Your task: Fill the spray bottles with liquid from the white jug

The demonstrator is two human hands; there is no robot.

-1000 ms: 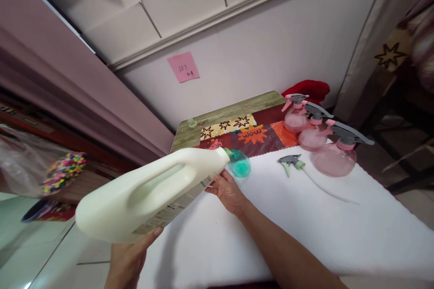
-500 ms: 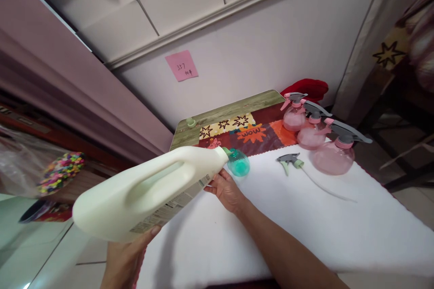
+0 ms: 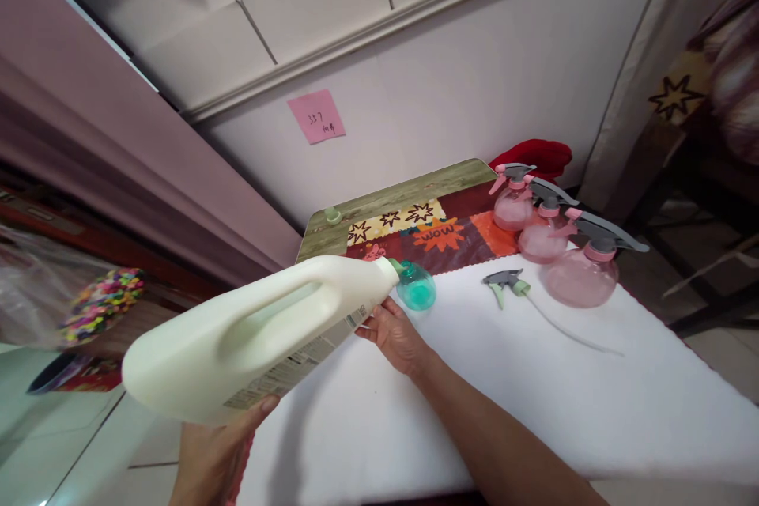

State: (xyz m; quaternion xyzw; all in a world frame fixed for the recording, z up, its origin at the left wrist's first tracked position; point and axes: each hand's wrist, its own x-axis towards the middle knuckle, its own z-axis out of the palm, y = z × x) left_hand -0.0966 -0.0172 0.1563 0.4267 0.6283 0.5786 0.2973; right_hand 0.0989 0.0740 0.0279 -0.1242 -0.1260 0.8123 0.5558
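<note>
A large cream detergent jug (image 3: 254,332) is tilted in my two hands, its green spout at the mouth of a small teal bottle (image 3: 417,289). My left hand (image 3: 231,435) holds the jug's base from below, fingers mostly hidden behind it. Near the neck, my right hand (image 3: 391,336) is closed around the jug's underside. Bright green liquid shows inside the teal bottle, which stands on the white cloth. To its right lies a grey and green spray nozzle (image 3: 507,281) with a long thin tube.
Pink spray bottles (image 3: 581,277) stand in a row at the table's right edge. Behind lies a patterned mat (image 3: 439,237), with a small green cap (image 3: 333,215) on the wood-look board (image 3: 385,202). A pink note (image 3: 316,116) is stuck to the wall.
The jug's base has shifted very slightly left with my left hand. Its spout stays at the teal bottle's mouth, and the other things look unchanged.
</note>
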